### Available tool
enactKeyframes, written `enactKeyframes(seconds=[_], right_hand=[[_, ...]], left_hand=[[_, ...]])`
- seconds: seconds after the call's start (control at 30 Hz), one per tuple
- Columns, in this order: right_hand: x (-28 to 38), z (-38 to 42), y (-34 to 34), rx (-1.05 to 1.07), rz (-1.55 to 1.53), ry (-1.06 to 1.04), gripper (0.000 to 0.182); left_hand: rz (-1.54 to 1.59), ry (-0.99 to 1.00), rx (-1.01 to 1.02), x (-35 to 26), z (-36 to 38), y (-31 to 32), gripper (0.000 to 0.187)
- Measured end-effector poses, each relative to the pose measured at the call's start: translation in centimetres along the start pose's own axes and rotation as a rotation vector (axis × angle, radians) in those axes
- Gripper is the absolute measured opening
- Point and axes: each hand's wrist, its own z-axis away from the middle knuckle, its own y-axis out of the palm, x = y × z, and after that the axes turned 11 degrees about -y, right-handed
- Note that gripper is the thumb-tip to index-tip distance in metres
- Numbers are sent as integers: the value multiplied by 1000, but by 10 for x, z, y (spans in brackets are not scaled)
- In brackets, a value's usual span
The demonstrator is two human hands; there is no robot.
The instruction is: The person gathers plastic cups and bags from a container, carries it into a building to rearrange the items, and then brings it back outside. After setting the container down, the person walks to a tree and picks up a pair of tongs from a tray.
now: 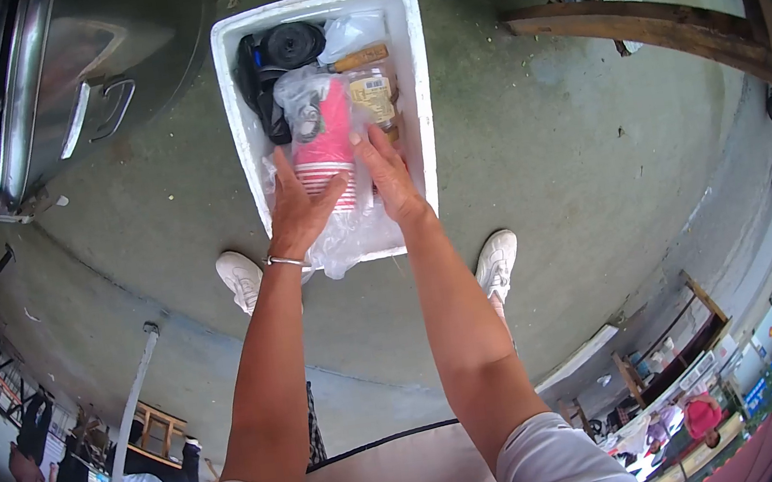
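A white foam box (420,90) stands on the floor between my feet. Inside it lies a stack of pink and white striped paper cups (325,147) in a clear plastic bag. My left hand (301,208) is on the left side of the stack, thumb across the striped rims. On the right side, my right hand (387,174) touches the bag with its fingers fairly straight. Beyond them in the box are a black roll (293,45), a wooden handle (360,57) and a jar with a yellow label (374,96).
At the upper left is a metal cabinet (128,60) with a handle. A curved wooden beam (639,17) crosses the upper right. A pale pole (134,401) rises at the lower left. Several people are in the background at both lower corners.
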Motion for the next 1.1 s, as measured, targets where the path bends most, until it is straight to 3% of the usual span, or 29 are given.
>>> enactKeyframes(seconds=[0.07, 0.13, 0.17, 0.2, 0.23, 0.27, 0.3, 0.37, 0.5, 0.57, 0.6, 0.63, 0.67, 0.73, 0.77, 0.87, 1.0, 1.07, 1.1], right_hand=[[-7, -14, -3, 89, 91, 50, 107], [-14, -18, 5, 56, -13, 48, 92], [-12, -15, 6, 64, -114, 42, 87], [-8, -13, 8, 74, -218, 37, 82], [-4, -4, 4, 21, -277, -1, 64], [13, 15, 7, -39, -357, -78, 52], [13, 29, 1, -81, -413, -123, 48], [23, 52, -8, -178, -395, -115, 50], [25, 60, -47, -19, 244, -5, 54], [87, 65, -31, 244, 821, -11, 55], [105, 62, -18, 224, 911, -114, 57], [121, 51, -1, 201, 1000, -221, 59], [127, 37, 14, 177, 1089, -331, 61], [114, -1, 62, 305, 930, -546, 64], [97, -18, 82, 327, 983, -637, 62], [56, -33, 99, 579, 1401, -612, 47], [13, -47, 58, 965, 1789, -405, 25], [38, -37, 48, 1070, 1746, -580, 20], [46, -31, 46, 1128, 1718, -661, 20]], left_hand=[[150, -79, 197, -5, -8, -1, 94], [489, -159, 483, -5, -22, -7, 94], [615, -112, 525, 6, -24, 9, 89], [646, -52, 493, -1, -16, 8, 89], [672, 4, 458, -9, -2, 9, 90], [586, 137, 270, -8, 9, 19, 93], [569, 88, 396, -29, 21, 7, 100], [541, 130, 316, -38, 33, 27, 99], [461, 53, 205, -43, 40, 40, 99], [340, -27, 208, -51, 45, 37, 97], [277, -69, 217, -55, 50, 39, 96], [252, -9, 41, -52, 55, 61, 84], [240, -9, 43, -53, 58, 69, 82], [209, -2, 42, -54, 61, 76, 78], [221, -3, 76, -53, 62, 74, 66], [249, 79, -114, -43, 72, 80, 58], [161, 196, -150, -24, 87, 61, 72], [171, 211, -184, -17, 92, 25, 74], [278, 140, -190, -14, 91, 23, 87]])
